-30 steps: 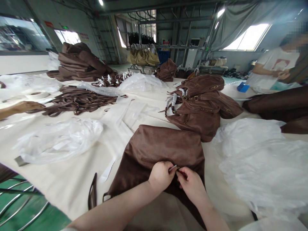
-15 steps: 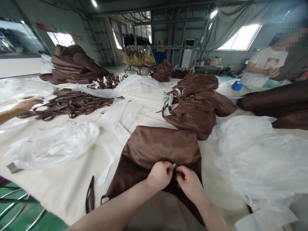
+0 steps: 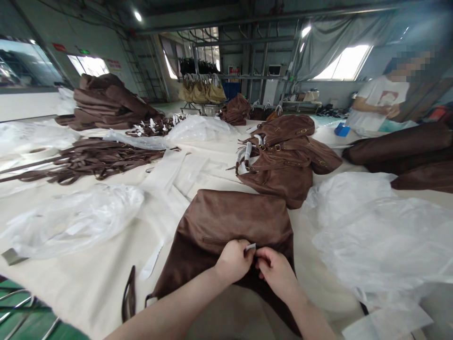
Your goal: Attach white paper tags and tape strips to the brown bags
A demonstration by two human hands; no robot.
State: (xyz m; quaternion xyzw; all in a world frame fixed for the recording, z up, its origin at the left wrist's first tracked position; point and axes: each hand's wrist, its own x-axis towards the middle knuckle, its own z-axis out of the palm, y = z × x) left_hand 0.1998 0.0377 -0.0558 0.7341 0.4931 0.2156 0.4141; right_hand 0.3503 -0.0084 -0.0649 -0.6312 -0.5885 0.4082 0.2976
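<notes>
A brown leather bag [image 3: 240, 212] lies in front of me on the cloth-covered table, a zipped slot across its upper face. Above its lower part, my left hand [image 3: 235, 259] is closed in a pinch, with a small whitish strip [image 3: 251, 246] sticking out from the fingers. Close against it is my right hand [image 3: 276, 269], its fingertips pinched together at the same spot; what they grip is hidden. A brown strap end [image 3: 129, 296] lies left of the bag, near a metal ring [image 3: 150, 300] at its corner.
Finished-looking brown bags [image 3: 283, 165] lie just beyond. Clear plastic sheets [image 3: 74, 215] spread at left, with more plastic [image 3: 382, 231] at right. Brown straps [image 3: 95, 160] and stacked brown pieces [image 3: 106, 101] sit farther left. A person in a white shirt [image 3: 378, 101] stands at back right.
Another person's hand at the far left has left the view, and straps there now stretch toward the left edge. My hands stay pinched at the same spot; the view has shifted slightly.
</notes>
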